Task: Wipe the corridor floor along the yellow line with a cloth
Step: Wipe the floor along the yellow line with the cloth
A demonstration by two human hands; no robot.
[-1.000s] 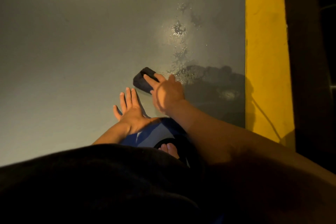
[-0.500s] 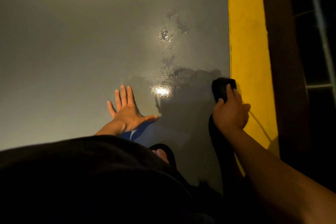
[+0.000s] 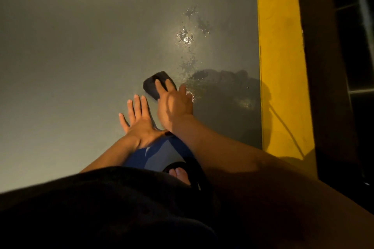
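A dark folded cloth (image 3: 154, 85) lies on the grey corridor floor (image 3: 81, 56), pressed down under the fingers of my right hand (image 3: 173, 105). My left hand (image 3: 139, 121) rests flat on the floor just left of it, fingers spread, holding nothing. A wide yellow line (image 3: 280, 56) runs along the right side of the floor, well to the right of the cloth. Wet patches (image 3: 185, 37) glisten beyond the cloth, and a damp, shadowed streak (image 3: 222, 95) stretches from my right hand to the yellow line.
My foot in a dark sandal (image 3: 183, 174) sits on the floor below my hands, beside blue fabric (image 3: 162, 153). A dark strip with railing bars (image 3: 348, 66) borders the yellow line on the right. Dark clothing fills the bottom of the view.
My right hand has swept the cloth leftward from the edge of the yellow line back to the spot beside my left hand. The left hand stays planted.
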